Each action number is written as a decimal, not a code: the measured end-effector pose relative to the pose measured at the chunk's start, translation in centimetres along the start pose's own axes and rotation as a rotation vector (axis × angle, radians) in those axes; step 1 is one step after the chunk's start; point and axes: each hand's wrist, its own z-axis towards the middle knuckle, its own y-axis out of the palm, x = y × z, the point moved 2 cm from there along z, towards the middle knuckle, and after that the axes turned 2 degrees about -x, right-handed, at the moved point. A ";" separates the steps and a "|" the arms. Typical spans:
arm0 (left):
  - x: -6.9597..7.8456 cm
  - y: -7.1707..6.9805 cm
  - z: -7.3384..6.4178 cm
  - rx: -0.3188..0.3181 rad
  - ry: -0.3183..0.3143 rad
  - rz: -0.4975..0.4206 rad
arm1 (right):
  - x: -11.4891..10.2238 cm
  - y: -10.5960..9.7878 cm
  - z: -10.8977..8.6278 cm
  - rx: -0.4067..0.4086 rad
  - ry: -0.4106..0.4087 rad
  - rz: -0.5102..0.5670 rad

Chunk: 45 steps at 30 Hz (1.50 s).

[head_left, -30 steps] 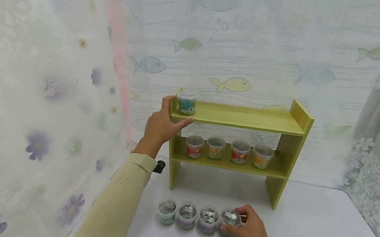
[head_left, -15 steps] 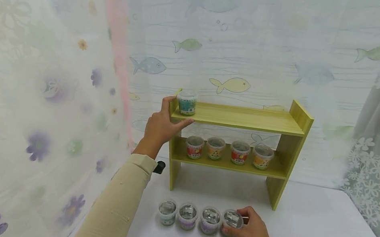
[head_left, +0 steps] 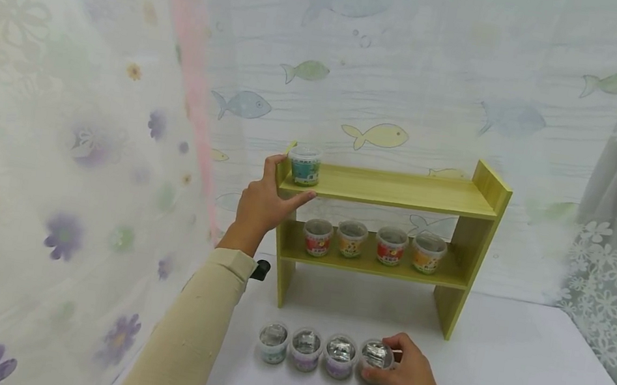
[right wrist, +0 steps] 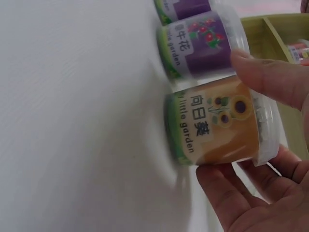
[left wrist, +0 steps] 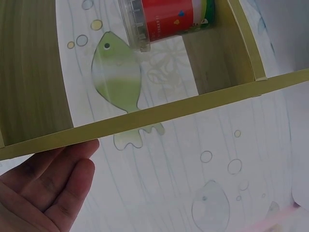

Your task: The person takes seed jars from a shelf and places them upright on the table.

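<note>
My left hand (head_left: 265,203) grips the left end panel of a yellow-green wooden shelf (head_left: 391,191), thumb along the front of the top board. In the left wrist view its fingers (left wrist: 72,179) press the panel's outer side. Beside it on the top board stands a teal-labelled plastic cup (head_left: 306,167). My right hand (head_left: 409,378) holds a clear-lidded plastic cup (right wrist: 217,128) with an orange sunflower label, between thumb and fingers, at the right end of a front row. A purple-labelled cup (right wrist: 203,43) stands just beside it.
Several cups with red and orange labels, one of them the red-labelled cup (head_left: 391,247), stand on the middle board. The front row also holds a pale teal cup (head_left: 272,353) and a purple cup (head_left: 305,360). A patterned curtain (head_left: 78,186) hangs at the left.
The held cup and the purple cup beside it shifted very slightly right, then back left. My left hand stays on the shelf.
</note>
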 end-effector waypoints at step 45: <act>0.0 -0.1 -0.1 -0.020 0.006 0.010 | 1.1 0.1 0.1 -0.054 0.029 0.085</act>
